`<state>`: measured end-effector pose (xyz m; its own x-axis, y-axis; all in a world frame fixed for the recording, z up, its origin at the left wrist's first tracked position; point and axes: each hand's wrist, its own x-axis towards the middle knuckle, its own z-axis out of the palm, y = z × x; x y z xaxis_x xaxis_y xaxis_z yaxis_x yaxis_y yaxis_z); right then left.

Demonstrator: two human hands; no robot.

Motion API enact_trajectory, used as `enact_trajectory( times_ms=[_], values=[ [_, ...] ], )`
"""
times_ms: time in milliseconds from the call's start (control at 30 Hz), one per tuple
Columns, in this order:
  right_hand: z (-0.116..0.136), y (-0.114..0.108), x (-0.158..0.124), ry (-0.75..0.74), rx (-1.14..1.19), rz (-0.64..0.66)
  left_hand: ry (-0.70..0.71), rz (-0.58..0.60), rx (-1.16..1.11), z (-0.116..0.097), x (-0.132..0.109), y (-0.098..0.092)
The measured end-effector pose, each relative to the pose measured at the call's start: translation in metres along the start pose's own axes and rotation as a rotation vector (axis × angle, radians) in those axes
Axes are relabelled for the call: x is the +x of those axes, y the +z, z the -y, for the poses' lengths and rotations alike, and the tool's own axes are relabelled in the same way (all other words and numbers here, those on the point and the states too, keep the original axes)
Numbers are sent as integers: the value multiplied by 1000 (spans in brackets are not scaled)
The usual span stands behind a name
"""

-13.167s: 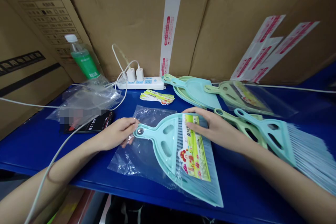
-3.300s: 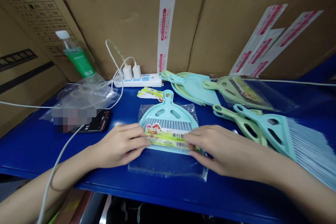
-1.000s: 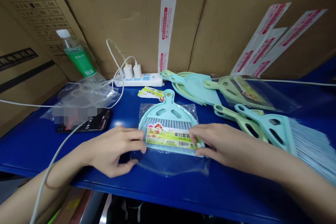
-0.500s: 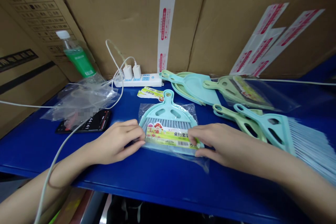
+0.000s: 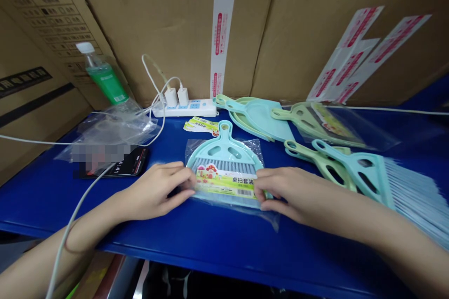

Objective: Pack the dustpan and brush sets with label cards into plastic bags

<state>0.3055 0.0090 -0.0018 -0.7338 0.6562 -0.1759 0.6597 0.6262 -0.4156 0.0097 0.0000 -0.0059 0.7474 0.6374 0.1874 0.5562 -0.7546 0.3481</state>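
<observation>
A mint-blue brush and dustpan set (image 5: 224, 152) lies in a clear plastic bag (image 5: 257, 147) on the blue table (image 5: 217, 247), handle pointing away from me. A yellow-green label card (image 5: 226, 181) crosses its bristles. My left hand (image 5: 157, 189) pinches the bag's lower left edge beside the label. At the lower right edge my right hand (image 5: 284, 191) pinches the bag, whose open end is folded under toward the set.
Loose dustpans (image 5: 257, 117), a bagged green set (image 5: 326, 124) and loose brushes (image 5: 365, 170) lie to the right. More label cards (image 5: 201, 125), a power strip (image 5: 184, 107), a phone (image 5: 121, 163), empty bags (image 5: 112, 128), a green bottle (image 5: 101, 77) and a white cable (image 5: 75, 215) sit left. Cardboard boxes (image 5: 168, 18) wall the back.
The bag's loose open flap, spread flat toward me a second ago, is now folded in under the set. Both hands have closed in on the bag's lower corners.
</observation>
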Motion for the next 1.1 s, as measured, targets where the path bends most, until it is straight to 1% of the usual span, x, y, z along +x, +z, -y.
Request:
enact_trajectory(
  times_ms=[200, 300, 467, 600, 767, 867, 967, 1100],
  values=[
    [1, -1, -3, -44, -26, -5, 41, 47, -14, 2, 0, -1],
    [-1, -1, -4, -53, -30, -2, 45, 77, -58, 2, 1, -2],
    [0, -1, -4, -43, -11, 10, 34, 89, -91, 0, 3, -5],
    [0, -1, -4, -37, -5, 11, 25, 64, -56, 0, 3, -4],
    [2, -2, -4, -27, 18, 9, 52, -22, -21, 2, 0, 0],
    [3, -2, -3, -21, 40, 20, 24, -6, -42, 2, 1, 1],
    [2, -2, -3, -21, 39, 27, -40, 19, -82, 0, 3, 0],
    [4, -4, -5, -35, 26, 22, -124, 9, -132, -3, 4, 1]
  ],
)
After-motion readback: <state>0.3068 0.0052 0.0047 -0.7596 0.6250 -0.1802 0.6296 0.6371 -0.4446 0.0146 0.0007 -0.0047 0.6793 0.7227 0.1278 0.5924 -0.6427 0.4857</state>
